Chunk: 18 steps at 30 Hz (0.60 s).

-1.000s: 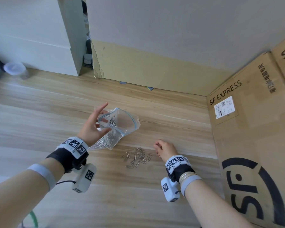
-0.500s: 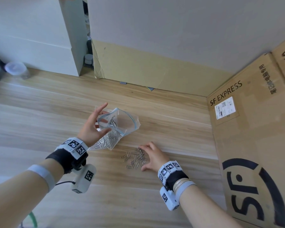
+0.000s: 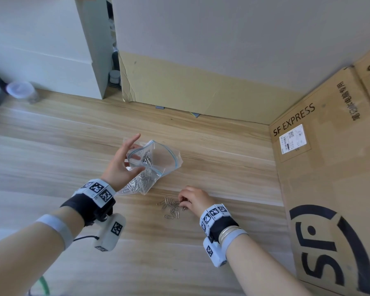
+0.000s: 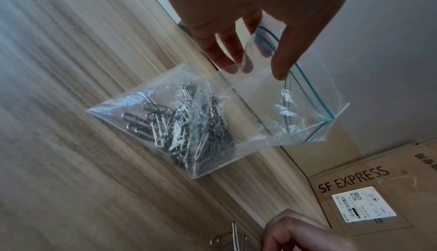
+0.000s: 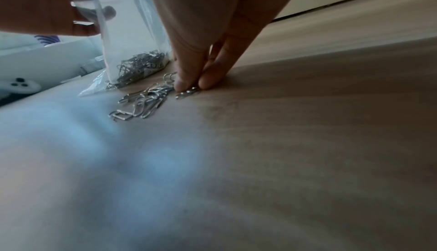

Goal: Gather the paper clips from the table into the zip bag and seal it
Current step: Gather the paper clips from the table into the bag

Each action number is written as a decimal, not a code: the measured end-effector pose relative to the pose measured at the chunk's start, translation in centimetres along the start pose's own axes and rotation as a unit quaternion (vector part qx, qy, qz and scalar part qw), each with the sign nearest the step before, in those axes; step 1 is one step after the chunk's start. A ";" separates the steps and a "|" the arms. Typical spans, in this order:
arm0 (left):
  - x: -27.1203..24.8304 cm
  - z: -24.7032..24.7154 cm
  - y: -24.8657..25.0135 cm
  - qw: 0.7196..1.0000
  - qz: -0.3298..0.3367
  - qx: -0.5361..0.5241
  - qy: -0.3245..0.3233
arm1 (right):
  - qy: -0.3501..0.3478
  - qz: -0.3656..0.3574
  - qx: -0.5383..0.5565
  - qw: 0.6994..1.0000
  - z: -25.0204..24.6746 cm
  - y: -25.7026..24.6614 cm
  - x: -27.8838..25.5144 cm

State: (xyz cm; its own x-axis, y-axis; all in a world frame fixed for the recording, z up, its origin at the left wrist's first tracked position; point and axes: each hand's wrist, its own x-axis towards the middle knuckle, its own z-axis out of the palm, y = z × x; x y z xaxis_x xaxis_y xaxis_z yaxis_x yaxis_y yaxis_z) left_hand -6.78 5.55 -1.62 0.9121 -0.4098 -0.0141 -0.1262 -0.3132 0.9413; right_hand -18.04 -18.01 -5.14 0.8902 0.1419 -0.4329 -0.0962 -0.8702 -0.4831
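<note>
Paper clips (image 3: 173,208), thin bent loops of silvery wire, are lying in a small loose tangle on the pale wood-grain table (image 3: 51,146), some crossing over one another. Many more of the same clips are sitting heaped in the bottom corner of the zip bag (image 3: 156,159), a clear, crinkly plastic pouch with a blue-green seal line running along its gaping mouth. The bag's lower end is resting on the table, just behind and to the left of the loose pile, while its mouth is standing raised and pulled wide.

The left hand (image 3: 124,163) is holding that mouth open: in the left wrist view the thumb (image 4: 283,62) is pressing on the outside of one wall and the fingers (image 4: 227,56) are showing through the plastic on the other side, so the film is being pinched between them. The index finger is pointing up and away from the bag in the head view.

The right hand (image 3: 195,199) is sitting low on the table at the right edge of the loose pile, well clear of the bag. In the right wrist view its thumb and forefinger tips (image 5: 183,84) are closing together on one clip (image 5: 187,92) against the wood, with the remaining fingers tucked behind.

A brown cardboard box (image 3: 329,189) printed SF EXPRESS is standing at the right.
</note>
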 end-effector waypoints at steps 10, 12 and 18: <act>0.0 -0.2 0.0 1.000 0.001 -0.009 0.002 | 0.025 -0.009 0.017 0.999 -1.5 -1.0 0.0; 0.1 -0.2 0.0 1.000 0.002 -0.013 0.003 | 0.075 -0.023 0.027 0.997 -3.2 -1.7 -0.2; 0.2 -0.1 0.0 1.000 0.007 -0.011 -0.004 | 0.222 -0.106 0.081 0.966 -7.4 -6.0 1.5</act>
State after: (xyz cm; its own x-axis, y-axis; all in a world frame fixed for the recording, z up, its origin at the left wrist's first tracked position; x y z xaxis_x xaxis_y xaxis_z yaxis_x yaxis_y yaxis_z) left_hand -6.56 5.59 -1.62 0.9068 -0.4216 -0.0028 -0.1307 -0.2873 0.9489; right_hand -12.83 -16.12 2.75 0.9973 0.0611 0.0403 0.0726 -0.7533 -0.6537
